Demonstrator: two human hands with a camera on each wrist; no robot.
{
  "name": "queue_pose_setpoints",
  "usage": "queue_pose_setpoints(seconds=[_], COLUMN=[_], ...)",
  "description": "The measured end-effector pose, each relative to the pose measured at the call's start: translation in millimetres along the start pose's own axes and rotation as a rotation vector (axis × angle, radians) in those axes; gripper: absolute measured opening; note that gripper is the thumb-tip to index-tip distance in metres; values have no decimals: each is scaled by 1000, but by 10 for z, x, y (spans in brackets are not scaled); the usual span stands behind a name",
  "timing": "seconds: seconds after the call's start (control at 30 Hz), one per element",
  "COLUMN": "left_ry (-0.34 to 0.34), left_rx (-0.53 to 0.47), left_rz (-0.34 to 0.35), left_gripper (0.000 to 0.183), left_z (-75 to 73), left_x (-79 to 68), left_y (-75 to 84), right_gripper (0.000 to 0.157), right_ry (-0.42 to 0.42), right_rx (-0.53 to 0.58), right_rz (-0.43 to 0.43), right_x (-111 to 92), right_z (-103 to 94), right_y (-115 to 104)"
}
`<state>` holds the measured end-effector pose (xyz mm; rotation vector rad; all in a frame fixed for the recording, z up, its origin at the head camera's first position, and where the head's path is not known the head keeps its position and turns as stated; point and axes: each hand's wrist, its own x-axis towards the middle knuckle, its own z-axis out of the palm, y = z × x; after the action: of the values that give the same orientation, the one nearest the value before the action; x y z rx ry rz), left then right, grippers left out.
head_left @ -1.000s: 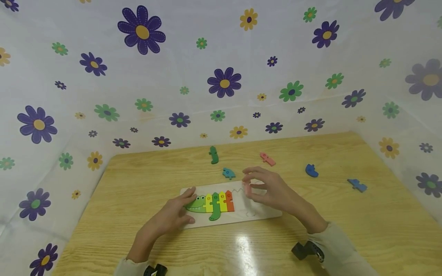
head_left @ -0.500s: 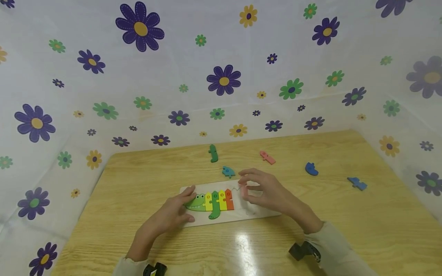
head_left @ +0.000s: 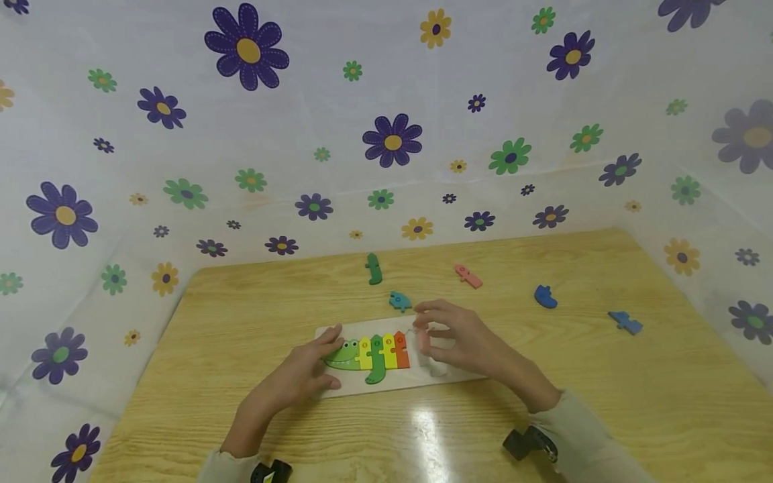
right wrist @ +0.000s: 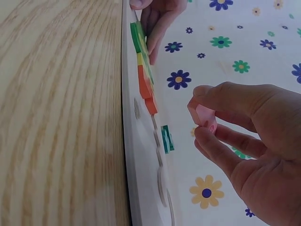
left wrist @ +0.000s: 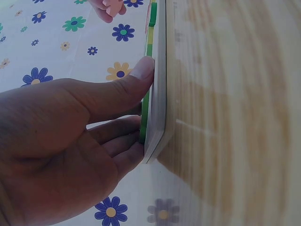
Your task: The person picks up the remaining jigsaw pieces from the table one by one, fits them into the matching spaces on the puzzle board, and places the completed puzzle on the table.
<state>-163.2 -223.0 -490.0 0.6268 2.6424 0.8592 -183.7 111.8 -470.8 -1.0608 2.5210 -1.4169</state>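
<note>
A pale wooden puzzle board (head_left: pixel 356 390) lies on the table with a crocodile picture partly filled by numbered pieces: a green head (head_left: pixel 343 358), yellow and green strips and an orange strip (head_left: pixel 401 350). At the board's left end my left hand (head_left: pixel 300 372) rests with fingers and thumb spread, pressing beside the head; the left wrist view shows its thumb (left wrist: pixel 136 75) on the upper face. Above the board's right half, my right hand (head_left: pixel 468 341) pinches a pink puzzle piece (right wrist: pixel 204 115) between thumb and fingertips, apart from the board in the right wrist view.
Loose pieces lie beyond and right of the board: a dark green one (head_left: pixel 374 269), a teal one (head_left: pixel 399 301), a pink one (head_left: pixel 468 276) and blue ones (head_left: pixel 545 296) (head_left: pixel 625 322). A flower-printed cloth (head_left: pixel 392 87) stands around the table's back and sides.
My right hand has shifted slightly left and toward me over the board with the pink puzzle piece. The left hand stays in place on the board.
</note>
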Motion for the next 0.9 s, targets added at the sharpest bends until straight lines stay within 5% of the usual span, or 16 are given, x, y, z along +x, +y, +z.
queue_pose_setpoints(seconds=[0.9], left_ry=[-1], left_rx=[-4], left_rz=[0], left_gripper=[72], left_z=[-6], left_x=[2], left_y=[28], right_gripper=[31], right_ry=[-33], right_rx=[-8], right_rz=[-21], right_x=[25], right_z=[121], right_y=[33])
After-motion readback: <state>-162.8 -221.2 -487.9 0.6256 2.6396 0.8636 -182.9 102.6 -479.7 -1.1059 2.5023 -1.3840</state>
